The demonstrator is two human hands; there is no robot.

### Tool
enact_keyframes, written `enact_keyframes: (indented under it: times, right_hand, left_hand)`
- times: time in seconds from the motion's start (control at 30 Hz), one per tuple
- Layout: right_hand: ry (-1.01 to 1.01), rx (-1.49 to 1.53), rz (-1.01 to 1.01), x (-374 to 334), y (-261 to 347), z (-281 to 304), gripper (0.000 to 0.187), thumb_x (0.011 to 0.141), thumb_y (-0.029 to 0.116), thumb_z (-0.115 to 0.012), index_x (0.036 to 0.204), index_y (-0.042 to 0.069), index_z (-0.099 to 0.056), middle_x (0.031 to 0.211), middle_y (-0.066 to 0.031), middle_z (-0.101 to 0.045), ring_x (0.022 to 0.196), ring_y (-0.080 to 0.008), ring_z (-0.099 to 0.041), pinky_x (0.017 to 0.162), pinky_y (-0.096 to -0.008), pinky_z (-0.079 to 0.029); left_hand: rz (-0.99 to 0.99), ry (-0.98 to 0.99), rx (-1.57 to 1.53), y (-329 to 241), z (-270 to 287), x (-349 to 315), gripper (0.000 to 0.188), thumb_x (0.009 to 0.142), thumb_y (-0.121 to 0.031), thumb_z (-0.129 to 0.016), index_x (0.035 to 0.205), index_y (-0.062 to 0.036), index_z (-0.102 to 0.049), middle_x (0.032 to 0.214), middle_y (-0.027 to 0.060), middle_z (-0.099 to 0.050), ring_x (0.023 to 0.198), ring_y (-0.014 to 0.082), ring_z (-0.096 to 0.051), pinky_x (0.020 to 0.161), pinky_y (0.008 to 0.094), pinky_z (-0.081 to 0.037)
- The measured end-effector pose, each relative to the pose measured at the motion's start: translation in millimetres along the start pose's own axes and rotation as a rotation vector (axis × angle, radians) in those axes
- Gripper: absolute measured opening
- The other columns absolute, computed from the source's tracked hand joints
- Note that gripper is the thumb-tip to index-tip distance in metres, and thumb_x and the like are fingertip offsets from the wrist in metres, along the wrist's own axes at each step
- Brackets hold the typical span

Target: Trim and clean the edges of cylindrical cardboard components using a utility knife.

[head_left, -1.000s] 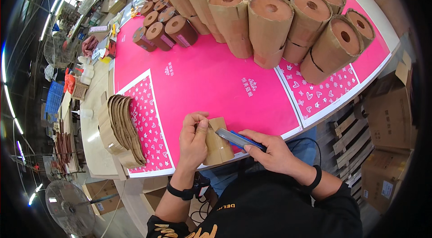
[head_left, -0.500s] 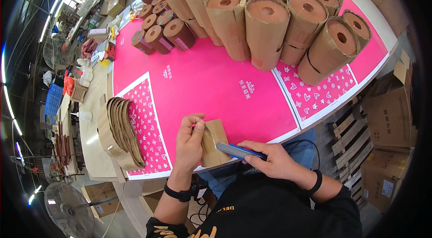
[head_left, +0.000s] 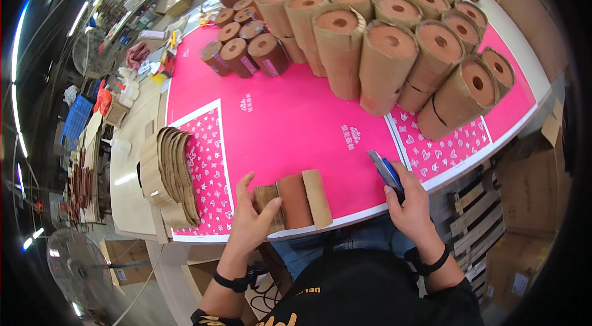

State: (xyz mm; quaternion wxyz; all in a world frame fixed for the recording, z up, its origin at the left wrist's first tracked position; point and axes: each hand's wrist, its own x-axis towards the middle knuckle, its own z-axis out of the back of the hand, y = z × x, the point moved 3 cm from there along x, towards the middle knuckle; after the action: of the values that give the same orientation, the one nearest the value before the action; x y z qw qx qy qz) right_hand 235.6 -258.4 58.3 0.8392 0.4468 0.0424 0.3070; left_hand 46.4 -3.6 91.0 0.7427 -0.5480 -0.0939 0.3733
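Left hand (head_left: pixel 250 224) presses flat on cardboard piece (head_left: pixel 295 201), not grasping; right hand (head_left: pixel 408 206) clenched round utility knife (head_left: pixel 385 170); blade near edge, slip could nick fingers

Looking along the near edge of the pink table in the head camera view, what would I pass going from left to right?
Stack of curved cardboard pieces → left hand → flat brown cardboard piece it rests on → right hand, holding a blue-and-grey flat tool.

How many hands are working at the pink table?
2. The left hand rests on a flat cardboard piece at the table's near edge; the right hand holds a blue tool.
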Motion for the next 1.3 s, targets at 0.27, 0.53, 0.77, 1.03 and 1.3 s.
enact_keyframes:
  times: [0.27, 0.53, 0.77, 1.03, 1.3]
  right_hand:
    - [0.342, -0.063, 0.592, 0, 108, -49, 0.066, 0.072, 0.033, -0.084, 0.131, 0.011, -0.063, 0.137, -0.0253, -0.05, 0.125, -0.0437, -0.047, 0.1, -0.0549, -0.039]
    - [0.349, -0.253, 0.386, 23, 101, -72, 0.072, 0.076, 0.031, -0.082, 0.138, 0.008, -0.054, 0.148, -0.0263, -0.041, 0.132, -0.046, -0.044, 0.108, -0.0542, -0.04]
    - [0.294, -0.238, 0.214, 36, 75, -73, 0.089, 0.077, 0.031, -0.08, 0.15, 0.003, -0.037, 0.143, -0.0329, -0.045, 0.129, -0.049, -0.05, 0.104, -0.0518, -0.046]
    - [0.416, 0.218, 0.031, 47, 69, -76, 0.104, 0.073, 0.022, -0.088, 0.155, 0.005, -0.027, 0.136, -0.026, -0.054, 0.122, -0.0403, -0.059, 0.1, -0.0456, -0.05]
    - [0.381, 0.669, 0.375, 12, 69, -81, 0.114, 0.072, 0.012, -0.089, 0.157, 0.007, -0.014, 0.15, -0.0243, -0.041, 0.142, -0.0352, -0.043, 0.117, -0.047, -0.035]
  left_hand:
    - [0.169, 0.073, -0.316, 26, 16, -18, 0.057, 0.103, -0.007, -0.053, 0.155, -0.0029, -0.032, 0.127, 0.0125, -0.064, 0.111, 0.0167, -0.063, 0.095, 0.0333, -0.053]
    - [-0.081, -0.118, -0.04, -10, 110, -50, 0.033, 0.105, -0.013, -0.054, 0.134, 0.0004, -0.059, 0.11, 0.0037, -0.07, 0.1, 0.0089, -0.063, 0.081, 0.0274, -0.052]
    - [-0.731, -1.123, 0.793, -13, 216, -30, 0.04, 0.093, -0.004, -0.054, 0.131, -0.0081, -0.067, 0.135, 0.0219, -0.063, 0.13, 0.0323, -0.057, 0.109, 0.0428, -0.041]
    - [-0.255, -0.699, 1.036, 74, 210, -24, 0.071, 0.069, -0.006, -0.066, 0.139, -0.0078, -0.058, 0.157, 0.0282, -0.038, 0.144, 0.0456, -0.038, 0.123, 0.055, -0.018]
    - [-0.487, 0.162, 0.109, -35, 4, -30, 0.11, 0.067, -0.027, -0.097, 0.152, 0.0018, -0.035, 0.148, 0.0219, -0.046, 0.132, 0.0306, -0.052, 0.107, 0.0416, -0.046]
